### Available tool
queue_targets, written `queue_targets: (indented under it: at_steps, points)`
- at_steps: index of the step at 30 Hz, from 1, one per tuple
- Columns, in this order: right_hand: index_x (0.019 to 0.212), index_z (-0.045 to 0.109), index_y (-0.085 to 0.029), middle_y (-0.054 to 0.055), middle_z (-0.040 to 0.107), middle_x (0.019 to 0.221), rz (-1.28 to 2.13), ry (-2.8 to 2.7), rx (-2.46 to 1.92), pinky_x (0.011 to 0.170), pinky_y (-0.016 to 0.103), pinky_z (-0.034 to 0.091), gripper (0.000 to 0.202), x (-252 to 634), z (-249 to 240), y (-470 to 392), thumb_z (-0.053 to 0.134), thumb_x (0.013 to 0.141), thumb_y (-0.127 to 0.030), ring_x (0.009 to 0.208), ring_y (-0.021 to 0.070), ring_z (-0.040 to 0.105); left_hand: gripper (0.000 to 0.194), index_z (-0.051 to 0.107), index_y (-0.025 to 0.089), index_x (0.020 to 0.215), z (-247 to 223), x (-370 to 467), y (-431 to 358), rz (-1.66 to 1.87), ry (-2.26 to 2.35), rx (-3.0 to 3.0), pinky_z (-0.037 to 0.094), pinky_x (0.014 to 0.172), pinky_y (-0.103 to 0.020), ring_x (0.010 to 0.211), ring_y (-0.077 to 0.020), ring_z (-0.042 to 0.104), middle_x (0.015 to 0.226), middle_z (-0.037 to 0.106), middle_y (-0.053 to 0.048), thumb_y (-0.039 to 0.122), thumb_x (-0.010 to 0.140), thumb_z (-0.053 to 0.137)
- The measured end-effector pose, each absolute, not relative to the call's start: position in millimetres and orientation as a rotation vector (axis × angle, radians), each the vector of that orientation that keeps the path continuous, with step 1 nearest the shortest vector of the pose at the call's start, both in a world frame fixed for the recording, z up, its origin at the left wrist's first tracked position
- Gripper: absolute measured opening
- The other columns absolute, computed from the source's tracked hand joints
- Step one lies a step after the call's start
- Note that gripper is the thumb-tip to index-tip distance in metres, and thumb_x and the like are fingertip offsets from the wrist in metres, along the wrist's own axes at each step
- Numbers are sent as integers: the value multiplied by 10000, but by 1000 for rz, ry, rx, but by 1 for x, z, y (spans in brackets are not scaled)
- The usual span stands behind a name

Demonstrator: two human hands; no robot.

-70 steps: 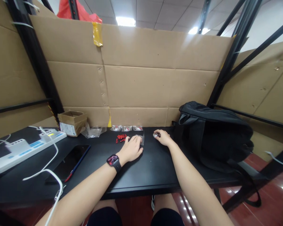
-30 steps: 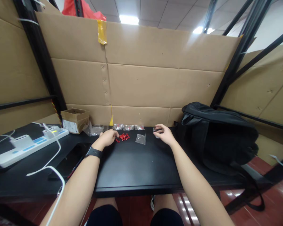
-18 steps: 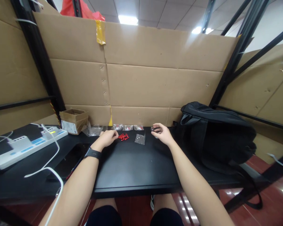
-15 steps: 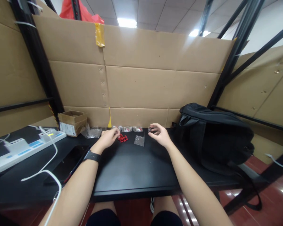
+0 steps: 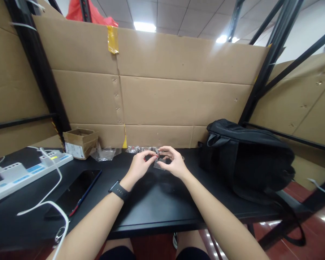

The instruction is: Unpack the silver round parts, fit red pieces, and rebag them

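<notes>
My left hand [image 5: 141,165] and my right hand [image 5: 174,163] meet above the middle of the black table [image 5: 151,206]. Thumb and fingers of the left pinch a small red piece [image 5: 157,155], mostly hidden by the fingertips. My right hand curls around a small dark item at the same spot, its kind too small to make out. Under the fingertips lies a small clear plastic bag [image 5: 159,166]. The loose red pieces [image 5: 145,159] are nearly covered by my left hand. Behind them are several small clear packets [image 5: 132,149] with red bits inside.
At left are an open cardboard box [image 5: 81,142], crumpled clear plastic [image 5: 104,153], a white power strip [image 5: 29,173] with cables, and a dark phone [image 5: 77,193]. A black backpack [image 5: 249,159] occupies the right side. A cardboard wall [image 5: 162,97] closes off the back.
My left hand has moved right, away from the red pile, with a red piece. My right hand has come left and slightly nearer. Their fingertips now meet over the clear bag.
</notes>
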State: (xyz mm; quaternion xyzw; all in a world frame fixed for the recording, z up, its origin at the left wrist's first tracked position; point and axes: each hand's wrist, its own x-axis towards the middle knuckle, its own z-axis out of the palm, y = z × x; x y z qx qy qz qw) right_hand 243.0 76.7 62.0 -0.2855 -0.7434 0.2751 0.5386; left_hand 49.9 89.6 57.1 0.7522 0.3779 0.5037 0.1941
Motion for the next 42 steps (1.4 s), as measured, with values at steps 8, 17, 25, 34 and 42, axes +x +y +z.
queue_targets:
  at_steps: [8, 17, 25, 34, 42]
  points:
    - [1208, 567, -243, 89, 655, 1240, 749, -1724, -659, 821, 310, 552, 541, 243, 59, 80, 798, 719, -260, 1093, 245, 684, 143, 723, 243, 911, 53, 53, 89, 1509, 1090, 2180, 474, 957, -326, 1009, -191, 635, 1041, 641, -35, 354, 897, 633]
    - [1232, 554, -264, 97, 594, 1279, 998, -1647, -576, 915, 367, 555, 561, 245, 58, 79, 811, 734, -290, 1074, 229, 678, 119, 720, 275, 919, 57, 58, 81, 1473, 1314, 2283, 400, 984, -427, 1113, -237, 569, 1100, 611, -40, 344, 907, 624]
    - [1220, 556, -270, 93, 597, 1265, 1038, -1633, -578, 947, 387, 546, 581, 247, 57, 80, 837, 712, -298, 1057, 221, 677, 104, 714, 281, 896, 64, 60, 71, 1468, 1408, 2420, 339, 968, -445, 1113, -239, 535, 1105, 616, -41, 325, 905, 620]
    - [1181, 584, -260, 93, 651, 1212, 980, -1633, -622, 908, 371, 563, 561, 246, 54, 83, 853, 690, -301, 1051, 222, 679, 95, 702, 278, 904, 64, 59, 70, 1465, 1442, 2520, 321, 936, -430, 1133, -249, 511, 1116, 623, -44, 306, 915, 612]
    - [1133, 591, -231, 104, 682, 1203, 902, -1665, -667, 894, 376, 580, 540, 243, 56, 81, 855, 674, -337, 1045, 229, 695, 97, 674, 256, 903, 58, 60, 75, 1466, 1416, 2480, 335, 892, -409, 1104, -249, 536, 1097, 630, -49, 298, 915, 587]
